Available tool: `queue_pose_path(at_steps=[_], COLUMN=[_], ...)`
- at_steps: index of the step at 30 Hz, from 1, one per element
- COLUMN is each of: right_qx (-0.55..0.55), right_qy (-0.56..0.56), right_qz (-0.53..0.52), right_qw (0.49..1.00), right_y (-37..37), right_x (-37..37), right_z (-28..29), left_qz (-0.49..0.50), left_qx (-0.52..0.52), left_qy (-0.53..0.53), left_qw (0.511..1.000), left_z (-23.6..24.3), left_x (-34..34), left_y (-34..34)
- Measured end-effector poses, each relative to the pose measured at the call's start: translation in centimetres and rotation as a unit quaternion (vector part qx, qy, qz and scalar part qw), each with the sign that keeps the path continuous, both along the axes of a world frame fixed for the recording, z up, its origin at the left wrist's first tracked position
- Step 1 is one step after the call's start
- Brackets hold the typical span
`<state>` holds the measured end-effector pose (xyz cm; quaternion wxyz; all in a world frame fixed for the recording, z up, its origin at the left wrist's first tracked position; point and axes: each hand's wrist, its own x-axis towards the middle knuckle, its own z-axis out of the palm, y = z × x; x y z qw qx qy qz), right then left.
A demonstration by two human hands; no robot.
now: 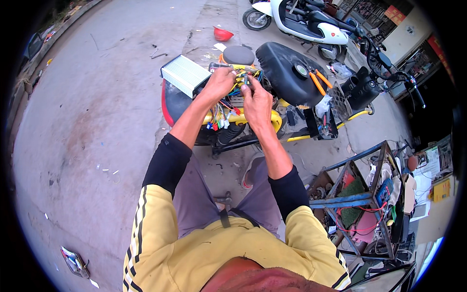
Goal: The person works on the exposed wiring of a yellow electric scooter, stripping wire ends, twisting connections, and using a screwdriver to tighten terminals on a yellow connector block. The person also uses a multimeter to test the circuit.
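My left hand (219, 85) is closed at a bundle of coloured wires (242, 77) on the yellow scooter frame (275, 121); what its fingers hold is unclear. My right hand (254, 100) pinches among the same wires, on what looks like a small connector. A finned silver controller box (185, 74) rests on the rear of the scooter, left of my hands. More loose plugs (218, 124) hang below. A black seat (284, 68), lifted off centre to the right, has orange-handled pliers (317, 82) lying on it. An open compartment (325, 121) holds tools and a plastic bag.
A white scooter (287, 19) stands behind, near a red helmet-like bowl (222, 33). Black handlebars (384, 65) are at upper right. A metal rack (352, 197) crammed with parts and cables is at my lower right. A small tray (74, 263) lies on the pavement at lower left.
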<state>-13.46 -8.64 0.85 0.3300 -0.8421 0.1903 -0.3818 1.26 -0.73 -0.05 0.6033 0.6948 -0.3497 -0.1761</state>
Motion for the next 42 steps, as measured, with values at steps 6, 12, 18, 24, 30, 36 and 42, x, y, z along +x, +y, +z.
queue_pose_path(at_steps=[6, 12, 18, 24, 30, 36, 42], right_qx=[-0.003, -0.033, -0.096, -0.225, -0.335, -0.369, -0.397], right_qy=[0.007, 0.039, 0.051, 0.036, 0.022, 0.001, -0.024], right_qz=[-0.028, -0.052, -0.047, -0.080, -0.114, -0.113, -0.092], right_qw=[1.000, 0.997, 0.993, 0.971, 0.935, 0.923, 0.913], right_y=[0.6, 1.8, 1.6, 1.6, 0.5, -0.3, -1.3], right_x=[0.5, 0.8, -0.2, 0.4, 0.6, 0.7, 0.6], right_z=[-0.5, -0.1, 0.0, -1.8, -3.2, -3.2, -2.9], left_qz=[-0.001, -0.011, -0.035, -0.030, 0.039, 0.020, 0.042], left_qx=[0.006, 0.004, -0.004, -0.002, 0.006, 0.019, 0.022], left_qy=[0.005, -0.001, -0.003, -0.072, -0.171, -0.163, -0.172], left_qw=[1.000, 1.000, 0.999, 0.997, 0.984, 0.986, 0.984], left_z=[0.0, -0.9, -1.4, -1.8, -1.9, -1.6, -1.0], left_x=[0.0, 0.8, 1.0, 0.9, 0.0, 0.0, -0.8], left_y=[-0.1, -0.4, -0.5, -0.4, -0.6, -0.5, 0.0])
